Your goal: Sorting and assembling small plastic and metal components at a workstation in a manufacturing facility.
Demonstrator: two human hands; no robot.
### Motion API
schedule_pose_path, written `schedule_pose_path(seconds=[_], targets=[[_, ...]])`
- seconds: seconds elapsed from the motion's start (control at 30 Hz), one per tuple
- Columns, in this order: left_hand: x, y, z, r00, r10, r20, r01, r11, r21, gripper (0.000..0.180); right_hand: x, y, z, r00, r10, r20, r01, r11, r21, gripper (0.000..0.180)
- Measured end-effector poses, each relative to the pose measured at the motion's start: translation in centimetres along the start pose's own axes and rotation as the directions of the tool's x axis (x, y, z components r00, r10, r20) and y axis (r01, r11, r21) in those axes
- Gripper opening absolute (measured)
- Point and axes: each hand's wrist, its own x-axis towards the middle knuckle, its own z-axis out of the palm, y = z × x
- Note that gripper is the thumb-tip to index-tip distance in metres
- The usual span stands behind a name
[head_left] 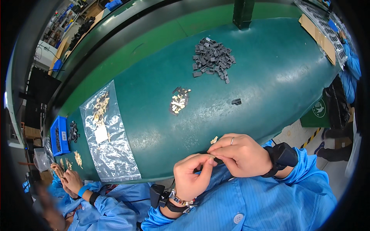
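Observation:
My left hand (192, 175) and my right hand (246, 156) meet at the table's near edge, thumbs and fingers pinched together. Between their fingertips is a small dark part (218, 161), mostly hidden, with a pale bit at its left end. Just beyond my right fingers is a small pale gold piece (214, 139); I cannot tell whether they touch it. A single dark grey plastic part (236, 101) lies farther off on the green table (154, 146). A small pile of flat black and gold pieces (180, 101) is left of it.
A heap of dark grey plastic parts (212, 57) sits at the back. To the left are a clear plastic bag (119, 154) with gold pieces on it and a blue bin (59, 119). A co-worker's hands (69, 181) work there. A green post (243, 13) rises behind the heap.

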Motion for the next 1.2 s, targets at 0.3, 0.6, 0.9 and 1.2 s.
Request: schedule_pose_path(seconds=[0.3, 0.6, 0.9, 1.2], targets=[[0.1, 0.1, 0.2, 1.000, -0.002, -0.020, 0.003, 1.000, 0.008, 0.006, -0.1, 0.0, -0.3, 0.999, -0.007, 0.031, 0.010, 0.996, -0.084, 0.016], [0.0, -0.2, 0.1, 1.000, 0.010, -0.009, -0.009, 0.999, 0.036, 0.006, 0.0, 0.3, 0.1, 1.000, 0.011, 0.010, -0.011, 1.000, -0.003, 0.011], [-0.3, -0.6, 0.1, 1.000, -0.010, -0.027, 0.010, 1.000, -0.020, 0.006, 0.0, 0.0, -0.2, 1.000, 0.006, -0.026, -0.007, 0.999, -0.052, 0.009], [-0.3, -0.2, 0.1, 1.000, -0.008, -0.014, 0.008, 0.999, 0.035, 0.005, -0.3, -0.3, 0.1, 0.999, 0.034, -0.039, -0.038, 0.992, -0.121, 0.004]])
